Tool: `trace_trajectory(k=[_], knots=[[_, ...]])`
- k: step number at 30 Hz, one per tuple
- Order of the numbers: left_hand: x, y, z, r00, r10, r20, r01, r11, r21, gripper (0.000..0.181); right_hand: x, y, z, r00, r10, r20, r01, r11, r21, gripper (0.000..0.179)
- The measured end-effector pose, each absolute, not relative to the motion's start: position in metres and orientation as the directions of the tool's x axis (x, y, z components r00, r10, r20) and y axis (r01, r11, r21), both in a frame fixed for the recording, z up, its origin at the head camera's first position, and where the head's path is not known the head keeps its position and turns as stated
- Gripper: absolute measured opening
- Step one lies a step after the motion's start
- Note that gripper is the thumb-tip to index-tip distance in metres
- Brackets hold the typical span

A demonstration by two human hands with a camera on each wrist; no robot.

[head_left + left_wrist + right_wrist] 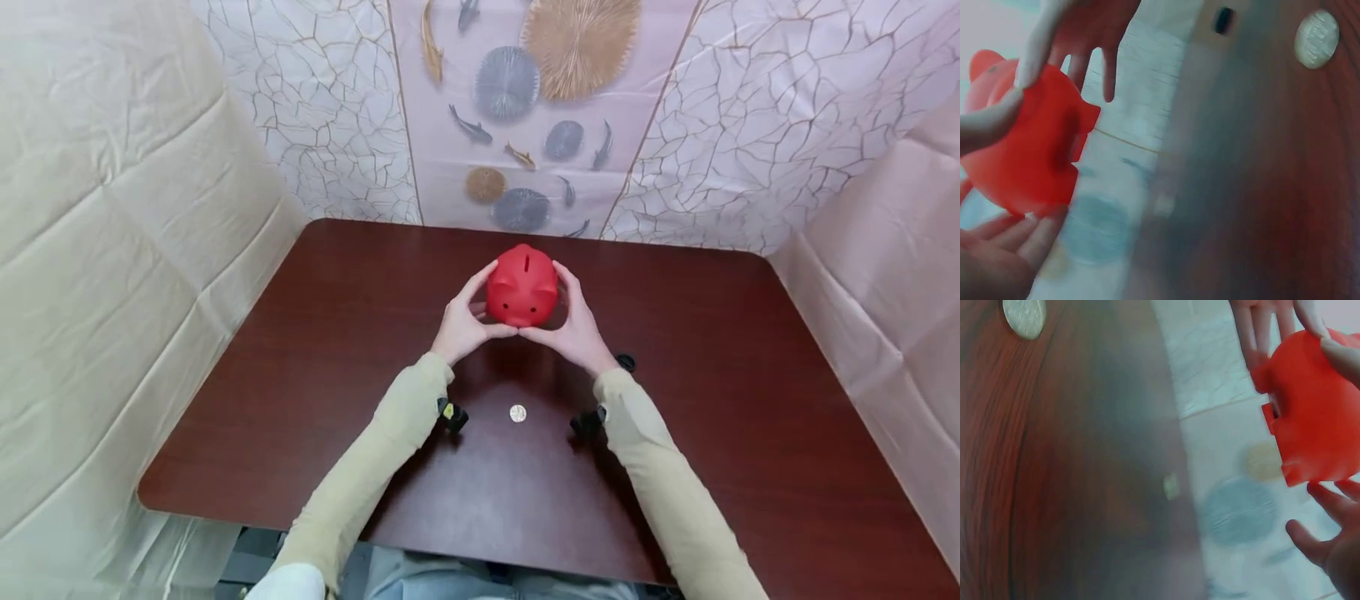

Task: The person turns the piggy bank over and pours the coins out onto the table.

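Red piggy bank (pixel 522 292) sits between both hands, held up: wrist views show wall cloth between its feet and the bench (pixel 360 333). Left hand (pixel 461 327) grips its left side, right hand (pixel 576 332) its right, fingers spread round the flanks, thumbs meeting at the snout.

Key relation: coin (pixel 517 413) lies flat on the bench, on the person's side of the bank, almost straight in line with the snout. Hands look about equally near it; can't call one closer. Bank is roughly round from above; snout-to-tail axis runs toward the person, snout nearest. Slot (pixel 527 263) is on top, behind the ears, its long axis running much the same way.

In the way: both hands are taken up by the bank, so neither is free. Left wrist camera (pixel 452 414) and right wrist camera (pixel 587 422) flank the coin, well apart from it. Small dark round thing (pixel 626 362) just beside the right wrist; can't tell if it's strapped on or lying there. Patterned wall cloth (pixel 525 150) beyond the far edge.
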State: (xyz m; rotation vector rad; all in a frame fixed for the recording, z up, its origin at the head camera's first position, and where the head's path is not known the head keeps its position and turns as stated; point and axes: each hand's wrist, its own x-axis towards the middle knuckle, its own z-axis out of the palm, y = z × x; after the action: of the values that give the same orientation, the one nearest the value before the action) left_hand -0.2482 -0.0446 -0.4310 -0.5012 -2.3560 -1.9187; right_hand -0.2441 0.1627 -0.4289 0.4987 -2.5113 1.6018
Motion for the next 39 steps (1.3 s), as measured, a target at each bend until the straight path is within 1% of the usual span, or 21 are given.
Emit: trace_trajectory(k=[4,7,10,13,15,17,20,22,24,26,29,31,35,37,39], knots=[[-0.254,-0.041,-0.432,-0.946,0.203,0.254,0.286,0.146,0.947,0.095,-0.250,0.165,-0.428,-0.925,-0.208,0.319,-0.379,0.426,-0.822,0.102],[-0.251,-0.042,-0.441,-0.954,0.225,0.198,0.231,0.132,0.964,0.098,-0.245,0.166,-0.434,-0.931,-0.218,0.293,-0.363,0.474,-0.802,0.104],[-0.249,-0.044,-0.449,-0.965,0.212,0.154,0.184,0.131,0.974,0.097,-0.245,0.164,-0.440,-0.935,-0.245,0.257,-0.347,0.477,-0.807,0.103],[-0.246,-0.047,-0.453,-0.976,0.156,0.153,0.176,0.149,0.973,0.088,-0.246,0.162,-0.441,-0.942,-0.252,0.223,-0.313,0.414,-0.854,0.099],[-0.247,-0.047,-0.452,-0.982,0.107,0.153,0.171,0.186,0.968,0.080,-0.248,0.161,-0.436,-0.953,-0.235,0.193,-0.277,0.410,-0.869,0.093],[-0.246,-0.046,-0.449,-0.989,0.063,0.132,0.143,0.242,0.960,0.073,-0.249,0.161,-0.431,-0.968,-0.199,0.155,-0.233,0.467,-0.853,0.084],[-0.241,-0.043,-0.440,-0.997,0.029,0.072,0.077,0.350,0.933,0.072,-0.245,0.161,-0.425,-0.987,-0.130,0.097,-0.158,0.635,-0.757,0.075],[-0.236,-0.042,-0.434,-0.999,0.033,0.040,0.050,0.445,0.894,0.074,-0.240,0.161,-0.422,-0.993,-0.096,0.062,-0.113,0.730,-0.674,0.074],[-0.232,-0.041,-0.427,-0.999,0.039,0.021,0.038,0.532,0.846,0.074,-0.233,0.160,-0.419,-0.997,-0.075,0.029,-0.077,0.784,-0.617,0.076],[-0.230,-0.041,-0.419,-0.999,0.033,0.035,0.048,0.604,0.795,0.071,-0.228,0.158,-0.411,-0.997,-0.075,-0.002,-0.059,0.798,-0.599,0.077],[-0.230,-0.041,-0.410,-0.998,0.014,0.067,0.060,0.642,0.764,0.067,-0.222,0.156,-0.400,-0.995,-0.093,-0.043,-0.047,0.787,-0.615,0.078],[-0.230,-0.042,-0.407,-0.997,0.017,0.077,0.070,0.642,0.764,0.064,-0.221,0.156,-0.393,-0.991,-0.113,-0.067,-0.048,0.786,-0.616,0.078],[-0.233,-0.044,-0.406,-0.995,0.071,0.064,0.095,0.618,0.781,0.061,-0.222,0.159,-0.385,-0.984,-0.151,-0.095,-0.068,0.812,-0.580,0.076],[-0.235,-0.045,-0.407,-0.992,0.106,0.066,0.117,0.611,0.783,0.062,-0.224,0.162,-0.385,-0.983,-0.164,-0.084,-0.089,0.819,-0.567,0.074],[-0.238,-0.047,-0.410,-0.986,0.152,0.072,0.147,0.575,0.805,0.063,-0.227,0.165,-0.387,-0.982,-0.179,-0.051,-0.118,0.810,-0.575,0.072]])
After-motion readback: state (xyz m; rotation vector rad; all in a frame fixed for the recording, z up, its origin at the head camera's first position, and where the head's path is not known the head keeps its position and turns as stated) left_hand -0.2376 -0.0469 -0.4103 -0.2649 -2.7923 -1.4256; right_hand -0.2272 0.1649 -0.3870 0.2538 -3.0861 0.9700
